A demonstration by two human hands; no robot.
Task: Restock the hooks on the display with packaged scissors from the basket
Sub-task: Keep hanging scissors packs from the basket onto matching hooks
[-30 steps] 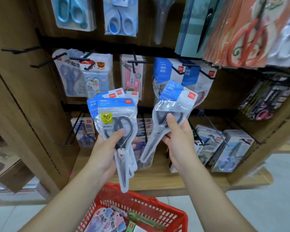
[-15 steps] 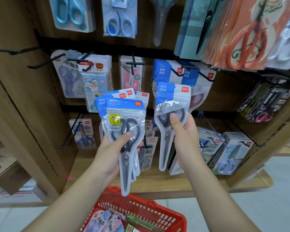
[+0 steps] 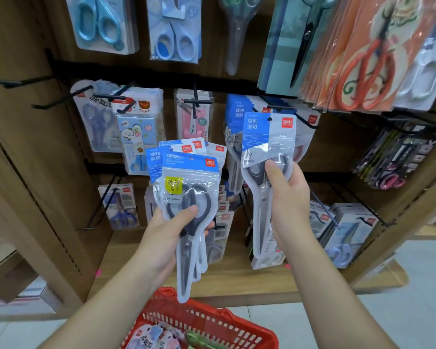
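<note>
Black hooks point(image 3: 306, 122), hung packs point(image 3: 234, 112), red basket point(image 3: 247, 327)

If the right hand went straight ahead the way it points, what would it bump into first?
Probably the packet in the right hand meets the hanging blue-and-white packets behind it; depth is unclear.

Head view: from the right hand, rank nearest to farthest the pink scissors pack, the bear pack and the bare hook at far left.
1. The pink scissors pack, up-left of the right hand.
2. The bear pack, further left.
3. The bare hook, far left edge.
</note>
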